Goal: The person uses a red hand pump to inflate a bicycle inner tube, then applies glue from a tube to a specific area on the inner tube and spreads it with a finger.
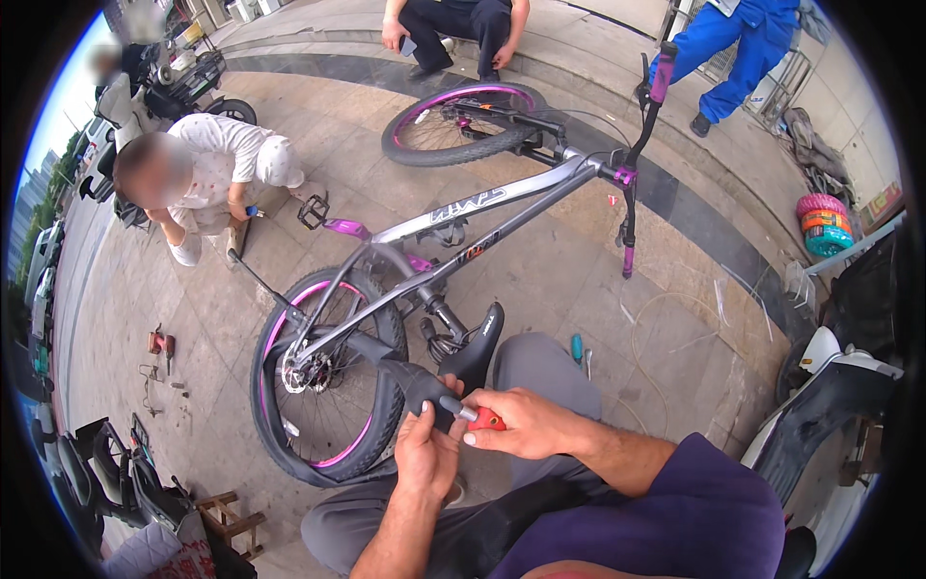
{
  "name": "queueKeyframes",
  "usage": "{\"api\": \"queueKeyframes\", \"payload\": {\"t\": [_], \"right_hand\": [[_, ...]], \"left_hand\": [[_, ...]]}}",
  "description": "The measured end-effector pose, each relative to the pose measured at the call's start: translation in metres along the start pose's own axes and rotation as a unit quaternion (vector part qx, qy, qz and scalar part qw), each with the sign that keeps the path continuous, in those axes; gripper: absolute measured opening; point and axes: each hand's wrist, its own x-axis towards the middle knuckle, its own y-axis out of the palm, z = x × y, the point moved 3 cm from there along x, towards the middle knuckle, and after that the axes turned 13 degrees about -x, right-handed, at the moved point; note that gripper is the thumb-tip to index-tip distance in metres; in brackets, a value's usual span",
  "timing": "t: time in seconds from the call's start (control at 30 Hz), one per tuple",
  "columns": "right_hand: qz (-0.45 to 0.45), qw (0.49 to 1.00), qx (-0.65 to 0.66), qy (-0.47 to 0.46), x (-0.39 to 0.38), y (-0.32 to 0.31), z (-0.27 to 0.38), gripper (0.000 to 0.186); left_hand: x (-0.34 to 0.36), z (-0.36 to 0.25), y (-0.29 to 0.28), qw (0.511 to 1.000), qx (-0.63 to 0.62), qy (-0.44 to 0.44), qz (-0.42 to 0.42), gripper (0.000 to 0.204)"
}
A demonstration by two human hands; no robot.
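My left hand (pixel 424 454) grips a black rubber inner tube (pixel 417 384), thumb on top and fingers beneath. The tube stretches out from the rear wheel (pixel 371 425) of a bicycle lying on its side. In my right hand (pixel 529 423) is a red-handled tool (pixel 489 419) with a metal shank and a dark grey head (pixel 451 404). That head lies against or just over the tube; I cannot tell whether it touches. The grey bicycle frame (pixel 415 230) extends away from me, with the black saddle (pixel 473 355) close to my knee.
A teal-handled tool (pixel 577 347) lies right of my knee. At left a person (pixel 207 169) crouches, holding something blue. Two people are at the back, one in blue trousers (pixel 743 58). A red tool (pixel 162 345), a wooden stool (pixel 231 521) and parked scooters surround the spot.
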Motion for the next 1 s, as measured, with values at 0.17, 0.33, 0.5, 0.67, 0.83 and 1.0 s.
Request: {"api": "queueKeyframes", "payload": {"t": [0.17, 0.33, 0.5, 0.67, 0.83, 1.0], "right_hand": [[-0.013, 1.000, 0.002, 0.004, -0.001, -0.001, 0.001, 0.039], [-0.013, 1.000, 0.013, -0.004, 0.000, 0.000, 0.003, 0.038], [-0.023, 1.000, -0.011, 0.005, 0.007, 0.004, 0.002, 0.039], [-0.045, 0.999, -0.025, 0.009, 0.009, 0.008, 0.000, 0.040], [-0.057, 0.997, -0.044, 0.003, 0.012, 0.014, 0.003, 0.039], [-0.085, 0.995, 0.028, 0.047, 0.013, 0.014, -0.007, 0.035]], "left_hand": [[0.001, -0.001, 0.003, 1.000, -0.006, 0.006, 0.006, 0.038], [-0.001, -0.001, 0.007, 1.000, -0.019, 0.007, -0.001, 0.040], [0.002, -0.004, 0.002, 1.000, -0.024, 0.001, 0.007, 0.040], [-0.001, -0.005, 0.009, 0.999, -0.054, 0.006, 0.008, 0.041], [-0.003, -0.010, 0.010, 0.998, -0.044, 0.011, 0.042, 0.043], [-0.003, -0.005, 0.006, 0.997, -0.073, -0.013, 0.018, 0.046]]}}
